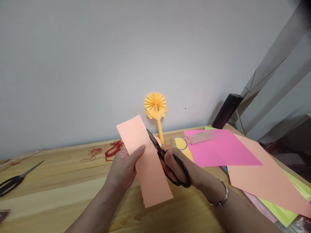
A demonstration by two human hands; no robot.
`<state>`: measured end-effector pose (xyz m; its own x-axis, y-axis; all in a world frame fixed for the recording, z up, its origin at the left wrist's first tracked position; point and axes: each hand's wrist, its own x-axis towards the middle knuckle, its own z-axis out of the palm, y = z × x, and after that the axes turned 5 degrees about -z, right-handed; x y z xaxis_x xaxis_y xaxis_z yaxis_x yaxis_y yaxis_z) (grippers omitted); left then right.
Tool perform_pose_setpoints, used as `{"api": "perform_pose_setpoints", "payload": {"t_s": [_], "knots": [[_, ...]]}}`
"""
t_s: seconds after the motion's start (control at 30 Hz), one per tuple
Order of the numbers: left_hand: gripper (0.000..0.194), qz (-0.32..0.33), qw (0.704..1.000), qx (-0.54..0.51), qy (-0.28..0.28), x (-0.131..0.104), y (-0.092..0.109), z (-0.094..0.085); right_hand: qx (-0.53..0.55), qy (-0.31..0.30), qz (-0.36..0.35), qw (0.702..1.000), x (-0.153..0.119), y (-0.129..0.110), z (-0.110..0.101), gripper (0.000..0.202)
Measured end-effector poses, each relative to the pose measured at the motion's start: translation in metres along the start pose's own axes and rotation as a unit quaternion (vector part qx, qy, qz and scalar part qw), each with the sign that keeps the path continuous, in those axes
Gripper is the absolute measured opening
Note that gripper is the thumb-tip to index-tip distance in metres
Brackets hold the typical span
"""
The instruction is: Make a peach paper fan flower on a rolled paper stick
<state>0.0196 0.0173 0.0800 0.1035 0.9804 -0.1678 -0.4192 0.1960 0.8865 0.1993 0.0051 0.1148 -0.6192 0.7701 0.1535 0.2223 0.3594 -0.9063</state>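
In my head view, the flat oblong of peach paper tilts above the pale wooden desk, between my hands. My left hand pinches its left side, thumb on top; my right hand grips black-handled scissors, blades along its right edge.

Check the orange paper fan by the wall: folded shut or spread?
Spread: the orange paper fan shows its pleats radiating out from the middle into a round disc above its stick.
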Motion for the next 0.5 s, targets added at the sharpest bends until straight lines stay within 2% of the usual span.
{"api": "perform_pose_setpoints", "payload": {"t_s": [0.27,0.5], "knots": [[0.026,-0.003,1.000,-0.007,0.000,0.001,-0.001,0.000,-0.010,-0.001,-0.005,1.000,0.000,0.004,0.002,0.057],[0.033,-0.005,1.000,-0.019,0.000,0.002,-0.002,0.000,-0.024,0.015,-0.017,0.999,0.006,0.018,0.007,0.065]]}}
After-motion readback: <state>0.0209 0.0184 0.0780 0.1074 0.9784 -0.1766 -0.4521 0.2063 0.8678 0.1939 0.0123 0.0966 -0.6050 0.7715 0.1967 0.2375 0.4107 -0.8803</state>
